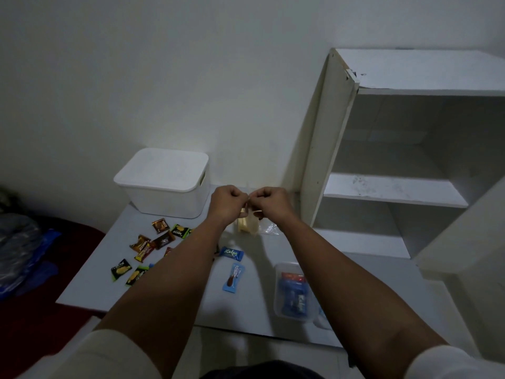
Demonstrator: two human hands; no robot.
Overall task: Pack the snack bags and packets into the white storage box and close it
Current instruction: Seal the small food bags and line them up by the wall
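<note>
Both arms reach out over the pale grey desk (90,283). The left hand (228,204) and the right hand (269,202) meet knuckle to knuckle near its far edge, each with fingers curled tight and pinching the top edge of a small clear plastic bag holding pale yellow pieces (247,224). The bag hangs just below the fingers, its lower part at the desk surface; whether it rests there cannot be told.

Left of the hands, close to the wall, sits the white plastic storage box (164,195) with its white lid (164,169) on. In front of the box lie scattered small brown, black and green snack packets (147,248). Nearer the person, between the forearms, lie a blue packet marked "Kalpa" (231,253) and a light blue packet with a brown picture (233,277). Under the right forearm sits a clear plastic bag of blue and red packets (292,292). A white open shelf unit (393,190) stands to the right.
</note>
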